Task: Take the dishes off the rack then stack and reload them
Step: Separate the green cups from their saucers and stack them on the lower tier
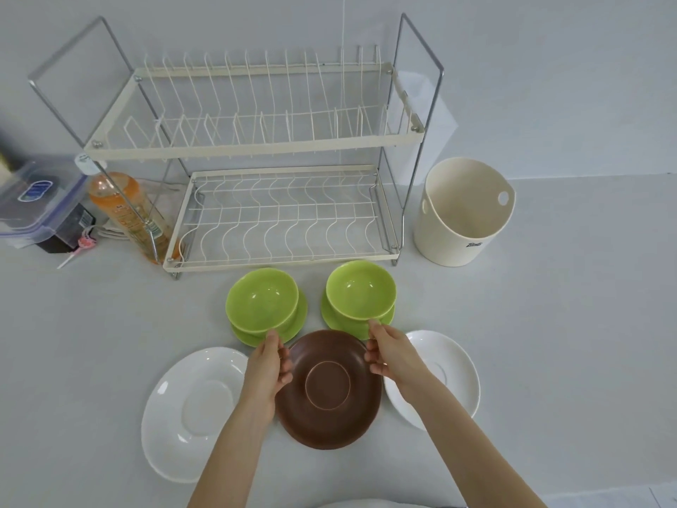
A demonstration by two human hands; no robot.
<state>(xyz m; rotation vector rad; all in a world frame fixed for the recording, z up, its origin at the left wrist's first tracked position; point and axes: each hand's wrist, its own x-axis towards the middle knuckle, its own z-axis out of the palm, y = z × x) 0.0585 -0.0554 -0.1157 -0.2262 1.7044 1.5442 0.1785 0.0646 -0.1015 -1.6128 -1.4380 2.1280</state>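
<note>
A two-tier wire dish rack [256, 148] stands at the back with both tiers bare. In front of it sit two green bowls, the left green bowl [262, 298] and the right green bowl [361, 289], each resting on a green saucer. My left hand [269, 364] pinches the near rim of the left bowl. My right hand [390, 352] pinches the near rim of the right bowl. A brown plate [329, 390] lies between my hands. A white plate [190, 408] lies to its left and another white plate [450, 372] to its right, partly under my right forearm.
A cream plastic bucket [463, 214] stands right of the rack. Left of the rack are an orange bottle [124, 210], a lidded plastic box [36, 199] and small clutter. The grey table stretches out to both sides.
</note>
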